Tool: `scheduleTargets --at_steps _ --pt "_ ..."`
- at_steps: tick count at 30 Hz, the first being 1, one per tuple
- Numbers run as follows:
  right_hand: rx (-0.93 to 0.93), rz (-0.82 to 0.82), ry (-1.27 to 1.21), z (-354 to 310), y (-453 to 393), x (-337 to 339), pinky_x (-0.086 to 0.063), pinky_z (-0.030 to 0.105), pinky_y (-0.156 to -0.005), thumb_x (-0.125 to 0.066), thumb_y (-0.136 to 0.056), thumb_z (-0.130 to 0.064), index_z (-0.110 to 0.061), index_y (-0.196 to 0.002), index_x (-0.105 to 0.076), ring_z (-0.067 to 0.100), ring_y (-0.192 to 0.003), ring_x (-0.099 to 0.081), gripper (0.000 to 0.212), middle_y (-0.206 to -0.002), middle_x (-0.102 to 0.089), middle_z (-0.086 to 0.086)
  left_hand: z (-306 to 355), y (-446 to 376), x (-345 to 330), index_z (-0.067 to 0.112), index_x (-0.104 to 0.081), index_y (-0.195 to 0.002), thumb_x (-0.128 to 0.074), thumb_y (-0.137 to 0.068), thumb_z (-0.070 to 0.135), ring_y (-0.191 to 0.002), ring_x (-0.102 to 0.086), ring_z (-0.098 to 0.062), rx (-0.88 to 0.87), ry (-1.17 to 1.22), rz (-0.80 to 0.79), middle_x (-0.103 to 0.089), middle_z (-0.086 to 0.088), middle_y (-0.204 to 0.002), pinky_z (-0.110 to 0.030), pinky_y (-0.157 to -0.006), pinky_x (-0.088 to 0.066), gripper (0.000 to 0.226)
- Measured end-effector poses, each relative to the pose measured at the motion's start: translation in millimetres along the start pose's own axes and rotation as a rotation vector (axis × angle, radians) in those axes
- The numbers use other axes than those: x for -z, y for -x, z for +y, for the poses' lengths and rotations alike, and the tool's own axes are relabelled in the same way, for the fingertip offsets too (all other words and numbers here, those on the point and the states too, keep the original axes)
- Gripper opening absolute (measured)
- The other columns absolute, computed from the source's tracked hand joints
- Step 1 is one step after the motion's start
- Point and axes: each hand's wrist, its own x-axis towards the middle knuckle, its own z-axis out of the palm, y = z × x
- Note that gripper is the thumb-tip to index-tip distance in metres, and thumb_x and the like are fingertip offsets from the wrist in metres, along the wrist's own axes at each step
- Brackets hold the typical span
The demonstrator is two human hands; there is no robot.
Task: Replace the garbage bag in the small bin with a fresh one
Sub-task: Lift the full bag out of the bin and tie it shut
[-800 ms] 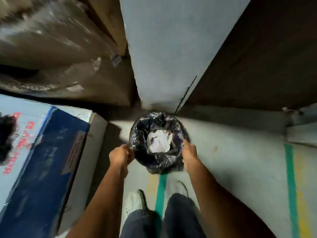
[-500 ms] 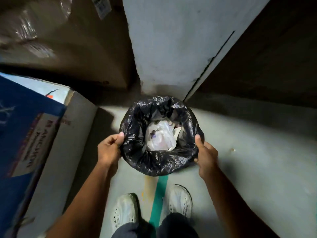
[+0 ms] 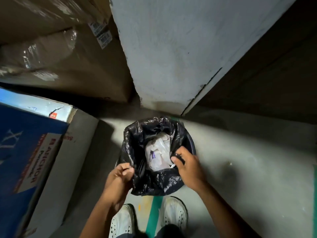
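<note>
Both hands pinched the black garbage bag at the small bin.

The bin stood on the floor, just near the base of a grey pillar, with white trash inside. The left hand gripped the bag's near-left edge; the right hand held its right edge, pulled inward. White shoes stood near; a blue carton lay at left.

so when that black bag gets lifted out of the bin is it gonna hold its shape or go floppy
Probably floppy: the black bag is thin, crinkled film that already bunches where the left hand and right hand pinch it. Likely light, since only crumpled white waste shows inside. It may sag and swing once clear of the bin.
</note>
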Motion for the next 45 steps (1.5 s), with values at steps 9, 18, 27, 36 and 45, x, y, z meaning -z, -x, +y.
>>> scheduleTargets --at_steps 9,18,27,36,45 --pt "-0.361 -0.213 -0.083 -21 -15 5 -0.05 0.036 -0.08 -0.071 -0.083 -0.038 -0.019 -0.076 -0.055 0.022 -0.081 -0.063 0.025 -0.075 -0.065 -0.007 15 -25 -4 0.012 -0.052 -0.064 -0.075 -0.082 0.011 -0.054 -0.047 -0.01 -0.371 -0.812 -0.002 -0.051 0.008 -0.057 -0.028 -0.058 -0.043 0.03" --pt "1.033 -0.442 1.092 -24 -3 -25 -0.034 0.033 -0.079 -0.061 -0.08 -0.028 -0.033 -0.08 -0.07 0.015 -0.089 -0.056 0.01 -0.09 -0.06 -0.01 42 -68 5 0.002 -0.055 -0.125 -0.068 -0.09 0.041 -0.091 -0.063 -0.024 0.009 -0.272 0.149 -0.066 -0.014 -0.116 -0.037 -0.075 -0.054 0.054" --pt "0.29 0.067 0.461 15 29 27 -0.043 0.024 -0.049 -0.046 -0.077 -0.013 -0.016 -0.07 -0.061 0.02 -0.068 -0.058 0.017 -0.099 -0.062 -0.003 25 -38 0 0.016 -0.067 -0.073 -0.073 -0.08 -0.007 -0.059 -0.058 -0.002 -0.579 -0.535 0.484 -0.064 0.0 -0.067 -0.005 -0.058 -0.042 0.025" --pt "0.187 0.066 0.51 60 66 62 -0.051 0.025 -0.053 -0.068 -0.076 -0.03 -0.032 -0.097 -0.054 0.016 -0.068 -0.067 0.025 -0.098 -0.055 -0.009 -3 -3 35 0.013 -0.046 -0.097 -0.059 -0.068 -0.022 -0.046 -0.052 -0.022 -0.139 -0.453 0.174 -0.056 -0.01 -0.06 -0.028 -0.042 -0.045 0.047" --pt "-0.646 0.096 0.0 56 52 70 -0.052 0.036 -0.069 -0.064 -0.069 -0.066 -0.012 -0.09 -0.076 0.024 -0.071 -0.064 0.06 -0.072 -0.071 0.005 0 18 63 0.009 -0.048 -0.056 -0.064 -0.069 -0.027 -0.043 -0.039 0.001 -0.05 -0.142 0.299 -0.049 0.0 -0.052 -0.013 -0.043 -0.032 0.041"
